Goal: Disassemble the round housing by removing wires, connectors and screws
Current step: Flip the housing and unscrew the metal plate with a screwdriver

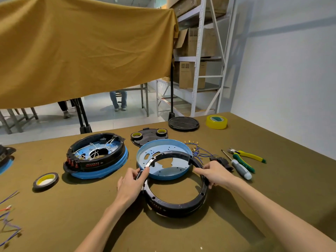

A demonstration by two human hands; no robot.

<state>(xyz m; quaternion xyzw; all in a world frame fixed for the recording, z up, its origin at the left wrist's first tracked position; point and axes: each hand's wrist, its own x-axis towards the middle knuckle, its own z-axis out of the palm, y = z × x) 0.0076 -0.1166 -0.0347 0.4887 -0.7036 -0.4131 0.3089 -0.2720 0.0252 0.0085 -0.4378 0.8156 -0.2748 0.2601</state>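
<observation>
A black round housing ring [174, 206] is tilted up over the table, its far edge overlapping a blue metal pan [163, 148] with holes in its floor. My left hand [131, 184] pinches the ring's left rim, where a silver strip shows. My right hand [214, 173] grips the ring's right rim. A second, intact housing [96, 155], black ring on a blue base with white wires and red switches inside, sits to the left. Loose blue wires with gold connectors [196, 150] lie right of the pan.
A white-handled screwdriver [240, 168] and green-yellow pliers [249, 156] lie at the right. Tape rolls: yellow [216, 121] far right, black-yellow [45, 180] at left. Black lids [183, 123], [149, 136] sit behind. More wires [9, 215] at the left edge. Yellow cloth hangs beyond the table.
</observation>
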